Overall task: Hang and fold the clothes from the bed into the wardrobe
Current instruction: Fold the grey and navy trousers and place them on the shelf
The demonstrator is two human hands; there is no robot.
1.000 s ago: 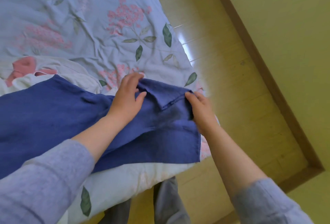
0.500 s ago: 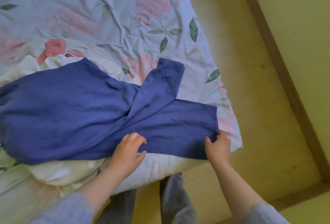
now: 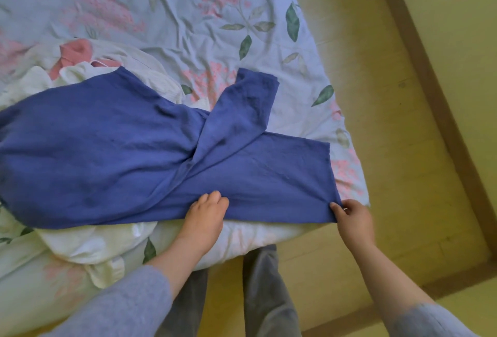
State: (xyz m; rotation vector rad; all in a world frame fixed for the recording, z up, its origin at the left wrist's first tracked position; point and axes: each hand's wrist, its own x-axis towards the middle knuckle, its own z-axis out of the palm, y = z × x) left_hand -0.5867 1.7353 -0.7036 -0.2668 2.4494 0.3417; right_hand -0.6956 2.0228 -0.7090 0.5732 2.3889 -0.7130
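Both clutching blue trousers [image 3: 107,154], left grip [image 3: 205,215] mid-edge, right grip [image 3: 353,218] at hem corner, waist seemingly cropped.

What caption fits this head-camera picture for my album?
Left hand and right hand hold blue trousers on a flowery bed.

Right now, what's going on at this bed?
A person stands at the edge of the bed, working on a blue garment spread across it. The left hand grips the garment's near edge and the right hand pinches its near right corner. One long section lies crossed over the other, so it is not folded yet. Its left part rests on a heap of white clothes.
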